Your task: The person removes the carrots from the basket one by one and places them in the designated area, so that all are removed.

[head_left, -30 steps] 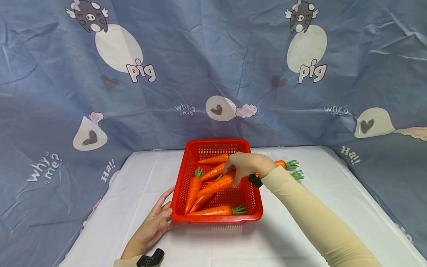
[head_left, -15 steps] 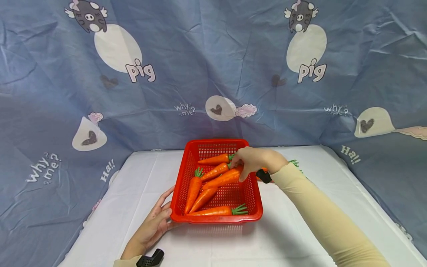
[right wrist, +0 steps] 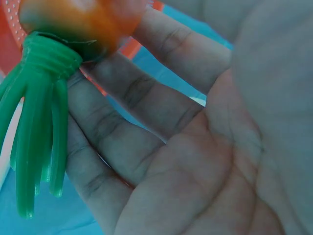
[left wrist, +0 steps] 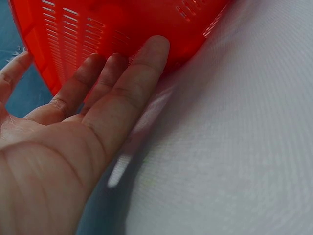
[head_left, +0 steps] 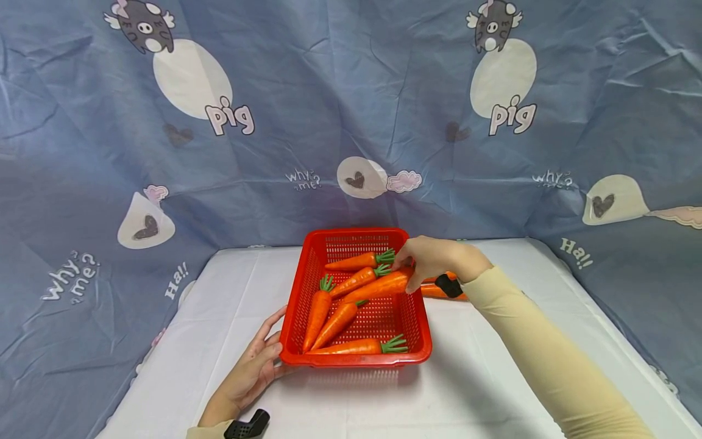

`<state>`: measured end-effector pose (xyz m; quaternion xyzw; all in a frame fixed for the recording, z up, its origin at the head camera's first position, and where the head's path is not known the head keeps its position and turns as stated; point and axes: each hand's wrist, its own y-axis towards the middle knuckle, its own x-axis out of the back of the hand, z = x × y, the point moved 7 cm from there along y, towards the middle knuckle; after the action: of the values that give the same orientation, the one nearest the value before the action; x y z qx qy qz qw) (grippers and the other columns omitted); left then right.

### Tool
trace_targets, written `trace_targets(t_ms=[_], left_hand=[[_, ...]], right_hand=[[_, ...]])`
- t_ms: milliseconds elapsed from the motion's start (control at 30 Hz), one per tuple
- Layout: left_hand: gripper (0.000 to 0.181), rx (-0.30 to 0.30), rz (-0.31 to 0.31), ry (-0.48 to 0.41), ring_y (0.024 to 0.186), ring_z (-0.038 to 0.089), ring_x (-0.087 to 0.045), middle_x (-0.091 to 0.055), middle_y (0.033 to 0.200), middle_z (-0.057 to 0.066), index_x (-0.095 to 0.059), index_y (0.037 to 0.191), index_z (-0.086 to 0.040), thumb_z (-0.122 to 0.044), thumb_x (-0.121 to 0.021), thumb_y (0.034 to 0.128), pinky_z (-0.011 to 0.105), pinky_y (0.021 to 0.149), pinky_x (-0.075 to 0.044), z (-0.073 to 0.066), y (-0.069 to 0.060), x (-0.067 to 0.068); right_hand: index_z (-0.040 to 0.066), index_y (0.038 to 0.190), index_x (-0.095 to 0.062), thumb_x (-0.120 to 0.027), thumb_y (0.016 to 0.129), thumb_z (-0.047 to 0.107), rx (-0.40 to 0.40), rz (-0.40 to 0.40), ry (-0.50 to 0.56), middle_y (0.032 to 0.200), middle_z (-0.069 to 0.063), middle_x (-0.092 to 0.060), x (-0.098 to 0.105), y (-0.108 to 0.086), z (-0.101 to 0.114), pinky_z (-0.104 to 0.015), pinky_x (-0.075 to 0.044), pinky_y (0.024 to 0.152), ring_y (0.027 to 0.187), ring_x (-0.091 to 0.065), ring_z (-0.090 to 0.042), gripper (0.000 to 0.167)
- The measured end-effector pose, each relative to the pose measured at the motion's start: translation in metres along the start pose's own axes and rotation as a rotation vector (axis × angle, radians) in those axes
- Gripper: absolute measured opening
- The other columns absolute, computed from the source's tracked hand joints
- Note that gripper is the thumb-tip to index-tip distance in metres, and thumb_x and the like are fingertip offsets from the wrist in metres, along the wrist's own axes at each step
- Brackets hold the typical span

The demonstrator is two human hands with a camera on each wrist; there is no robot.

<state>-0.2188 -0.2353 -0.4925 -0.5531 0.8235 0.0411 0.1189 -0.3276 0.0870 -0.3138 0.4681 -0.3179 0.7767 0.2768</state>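
Right of frame ctr, R hand (head_left: 430, 259) grips a carrot (head_left: 378, 288) at red basket (head_left: 356, 360) w/ more carrots (head_left: 318, 316); lower left, L hand (head_left: 255, 369), fingers relaxed, touches basket's corner.

We count one red basket (head_left: 356, 360) and, lying in it, five loose carrots (head_left: 318, 320): two far, two left, one near. We add one held carrot (head_left: 378, 288), in the right hand (head_left: 430, 257), which makes six. To the right of the basket we see parts of at least two outer carrots (head_left: 437, 290); their exact number is hidden. The loose ones show five green tops (head_left: 393, 346). With the left hand (head_left: 249, 372), near left, we have two hands, two sleeves (head_left: 548, 353) and two black wrist devices (head_left: 247, 425). On one blue backdrop (head_left: 274, 55) we find two grey pigs (head_left: 145, 27) and five dark hearts (head_left: 358, 180).
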Motion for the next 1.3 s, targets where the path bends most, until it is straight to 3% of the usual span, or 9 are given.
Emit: trace_targets(t_ms=[267,700,1100,1300], left_hand=[[0.072,-0.002,-0.007,0.005,0.135,0.020,-0.064,-0.045,0.163,0.006,-0.015,0.171,-0.034,-0.018,-0.051,0.1102,0.050,0.106,-0.058,0.000,0.000,0.000],[0.072,-0.004,0.004,-0.003,0.133,0.018,-0.066,-0.054,0.154,-0.004,-0.015,0.172,-0.033,-0.017,-0.049,0.1107,0.048,0.105,-0.059,-0.001,0.000,-0.001],[0.072,-0.011,0.034,-0.028,0.134,0.018,-0.065,-0.054,0.154,-0.004,-0.014,0.172,-0.032,-0.014,-0.047,0.1111,0.049,0.106,-0.059,0.000,0.001,-0.002],[0.072,-0.007,0.020,-0.028,0.134,0.018,-0.065,-0.055,0.154,-0.004,-0.015,0.171,-0.032,-0.015,-0.049,0.1105,0.048,0.105,-0.059,0.001,0.001,0.000]], right_hand=[[0.010,0.117,-0.080,-0.093,0.084,0.016,0.009,-0.013,0.010,0.103,-0.002,-0.077,0.007,-0.012,-0.011,-0.031,-0.060,0.087,0.094,-0.066,-0.016,0.036],[0.007,0.111,-0.081,-0.093,0.082,0.013,-0.002,-0.031,0.021,0.094,-0.002,-0.076,0.009,-0.024,-0.028,-0.028,-0.056,0.079,0.084,-0.063,-0.017,0.032],[0.006,0.114,-0.080,-0.093,0.083,0.013,-0.013,-0.028,0.051,0.097,-0.001,-0.078,0.015,-0.042,-0.047,-0.031,-0.058,0.083,0.086,-0.066,-0.013,0.034],[0.008,0.114,-0.080,-0.093,0.082,0.014,-0.037,-0.023,0.056,0.099,-0.001,-0.078,0.014,-0.051,-0.059,-0.032,-0.056,0.084,0.089,-0.066,-0.013,0.035]])
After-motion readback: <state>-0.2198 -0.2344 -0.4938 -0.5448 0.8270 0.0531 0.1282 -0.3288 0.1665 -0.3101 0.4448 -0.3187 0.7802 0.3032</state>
